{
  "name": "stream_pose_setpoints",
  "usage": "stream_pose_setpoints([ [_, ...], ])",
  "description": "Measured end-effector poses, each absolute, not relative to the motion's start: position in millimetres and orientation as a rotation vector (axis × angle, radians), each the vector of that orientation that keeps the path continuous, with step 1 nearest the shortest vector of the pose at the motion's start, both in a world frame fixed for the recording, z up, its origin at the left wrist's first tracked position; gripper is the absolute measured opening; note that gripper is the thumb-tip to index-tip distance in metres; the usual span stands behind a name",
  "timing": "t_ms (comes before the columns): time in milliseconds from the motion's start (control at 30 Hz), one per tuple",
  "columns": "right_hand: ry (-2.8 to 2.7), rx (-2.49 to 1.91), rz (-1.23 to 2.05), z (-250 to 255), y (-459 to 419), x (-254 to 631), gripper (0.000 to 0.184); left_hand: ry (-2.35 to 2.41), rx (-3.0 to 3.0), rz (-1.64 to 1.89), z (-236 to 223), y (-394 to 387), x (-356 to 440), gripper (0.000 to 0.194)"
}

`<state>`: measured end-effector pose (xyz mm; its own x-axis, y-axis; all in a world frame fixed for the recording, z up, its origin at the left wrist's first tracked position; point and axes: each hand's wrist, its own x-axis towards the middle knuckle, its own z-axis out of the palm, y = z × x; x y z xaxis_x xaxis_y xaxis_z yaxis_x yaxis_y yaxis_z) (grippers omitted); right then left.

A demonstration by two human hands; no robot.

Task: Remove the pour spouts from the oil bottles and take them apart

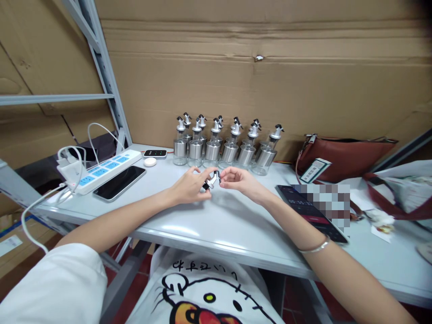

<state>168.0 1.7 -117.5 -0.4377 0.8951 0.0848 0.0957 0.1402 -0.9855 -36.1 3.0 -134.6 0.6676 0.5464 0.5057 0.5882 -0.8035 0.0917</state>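
Note:
My left hand [191,186] is closed around a pourer spout [212,182], silver with a black cap and a black lower end, held on its side just above the table. At the spout's black cap, the thumb and fingertips of my right hand [238,182] are pinched together. Behind my hands stand several glass oil bottles [213,151] with steel sleeves, in a close group. Each visible bottle top carries a similar silver and black spout. My fingers hide part of the held spout.
On the left lie a white power strip [104,171] with cables, a phone [120,183], a small black-faced device [155,154] and a round white object [150,162]. A tablet [312,213] and a brown bag [340,155] occupy the right. Cardboard [270,85] backs the table [202,225].

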Motion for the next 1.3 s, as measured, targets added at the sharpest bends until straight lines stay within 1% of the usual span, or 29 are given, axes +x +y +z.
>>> stream_pose_setpoints([
  [100,-1.7,-0.952,1.371,-118.5,2.4,168.0,0.034,-0.946,-2.801,-0.809,-134.6,3.8,-36.3,0.056],
  [300,-1.714,-0.96,1.374,-119.0,2.7,167.5,0.034,-0.936,-2.81,-0.789,-134.8,4.5,-37.2,0.053],
  [400,-1.714,-0.965,1.369,-116.8,0.2,166.3,0.031,-0.937,-2.815,-0.8,-133.5,4.0,-37.3,0.05],
  [567,-1.718,-0.964,1.355,-113.3,-3.5,164.4,0.026,-0.89,-2.809,-0.77,-132.9,3.1,-36.7,0.051],
  [833,-1.74,-0.949,1.371,-115.9,-1.4,166.6,0.022,-0.858,-2.804,-0.713,-132.8,3.4,-37.3,0.05],
  [900,-1.702,-0.918,1.435,-117.9,-0.1,168.9,0.023,-0.855,-2.808,-0.729,-133.3,3.0,-37.0,0.05],
  [1100,-1.63,-0.773,1.799,-121.2,-1.4,172.2,0.031,-0.749,-2.871,-0.744,-139.1,-0.7,-34.9,0.056],
  [1300,-1.675,-0.644,1.873,-118.4,-8.2,166.6,0.032,-0.72,-2.842,-0.796,-139.5,-3.7,-36.3,0.059],
])
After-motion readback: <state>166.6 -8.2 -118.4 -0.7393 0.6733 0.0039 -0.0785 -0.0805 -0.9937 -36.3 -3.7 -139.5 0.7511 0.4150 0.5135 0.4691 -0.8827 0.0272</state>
